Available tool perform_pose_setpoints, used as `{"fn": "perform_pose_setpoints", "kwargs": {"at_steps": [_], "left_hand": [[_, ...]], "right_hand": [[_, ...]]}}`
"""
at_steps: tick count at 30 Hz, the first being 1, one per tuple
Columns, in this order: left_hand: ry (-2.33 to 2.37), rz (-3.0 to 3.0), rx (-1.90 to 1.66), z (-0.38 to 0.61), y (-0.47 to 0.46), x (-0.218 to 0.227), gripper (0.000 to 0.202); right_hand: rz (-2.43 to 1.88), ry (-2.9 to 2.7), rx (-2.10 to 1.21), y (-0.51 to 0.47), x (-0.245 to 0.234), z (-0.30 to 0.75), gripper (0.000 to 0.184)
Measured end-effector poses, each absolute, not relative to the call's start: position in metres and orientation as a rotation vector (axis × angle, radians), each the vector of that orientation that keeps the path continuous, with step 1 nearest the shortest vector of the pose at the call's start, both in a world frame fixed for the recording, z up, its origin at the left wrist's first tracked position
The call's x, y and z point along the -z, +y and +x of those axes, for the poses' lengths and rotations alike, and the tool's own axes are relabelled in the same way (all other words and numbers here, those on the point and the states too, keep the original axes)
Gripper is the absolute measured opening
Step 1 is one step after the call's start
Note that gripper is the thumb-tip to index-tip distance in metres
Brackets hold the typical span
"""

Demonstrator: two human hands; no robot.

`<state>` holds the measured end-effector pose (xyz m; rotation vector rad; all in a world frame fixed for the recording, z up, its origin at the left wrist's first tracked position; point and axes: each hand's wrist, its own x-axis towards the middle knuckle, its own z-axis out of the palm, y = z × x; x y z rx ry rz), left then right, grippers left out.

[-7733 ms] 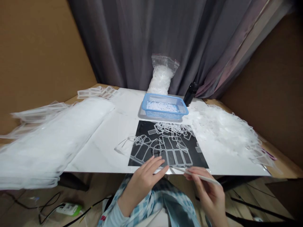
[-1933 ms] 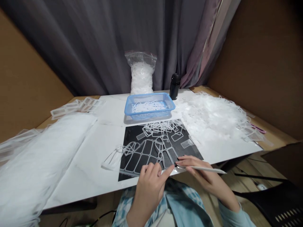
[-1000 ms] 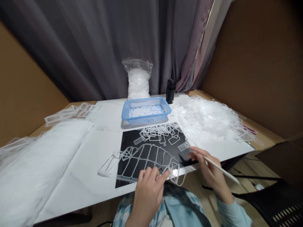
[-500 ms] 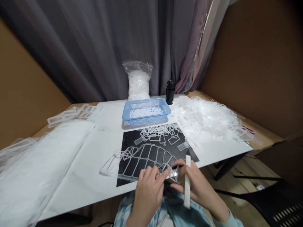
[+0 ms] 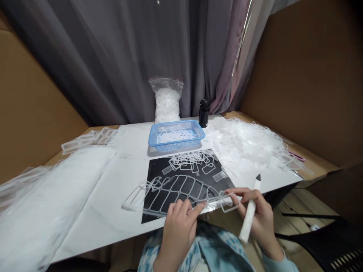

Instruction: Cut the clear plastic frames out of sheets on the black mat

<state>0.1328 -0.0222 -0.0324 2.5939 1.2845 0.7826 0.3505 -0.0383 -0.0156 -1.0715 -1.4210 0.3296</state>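
A translucent white lattice of rectangular frames (image 5: 181, 189) lies on a black mat (image 5: 159, 177) near the table's front edge. My left hand (image 5: 180, 226) presses its fingertips on the lattice's near edge. My right hand (image 5: 255, 215) pinches the strip of frames at the lattice's right end (image 5: 229, 202) and pulls it out past the table edge. The same hand also holds a white pen-shaped tool with a dark tip (image 5: 250, 215), pointing up.
A blue basket (image 5: 176, 135) with white pieces stands behind the mat, loose frames (image 5: 193, 160) in front of it. A clear bag of pieces (image 5: 166, 102) and a black bottle (image 5: 203, 112) stand at the back. White scrap (image 5: 249, 141) piles right; stacked clear sheets (image 5: 48, 185) lie left.
My right hand left the mat, turned the tool upright, took the lattice's right end and drew it rightward off the edge. My left hand stayed pressed on the lattice.
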Motion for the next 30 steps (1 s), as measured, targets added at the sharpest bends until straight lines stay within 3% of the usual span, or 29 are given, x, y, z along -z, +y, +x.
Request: {"fn": "perform_pose_setpoints", "kwargs": {"at_steps": [11, 19, 30], "left_hand": [[1.3, 2.561, -0.746, 0.133, -0.023, 0.033, 0.05], [1.3, 2.58, -0.709, 0.132, -0.024, 0.033, 0.049], [1.272, 2.54, -0.803, 0.131, -0.025, 0.037, 0.037]], "right_hand": [[-0.989, -1.081, -0.841, -0.037, 0.018, 0.363, 0.03], [-0.699, -1.13, -0.943, -0.044, 0.016, 0.363, 0.035], [-0.595, -0.783, -0.915, -0.047, 0.014, 0.37, 0.042]]}}
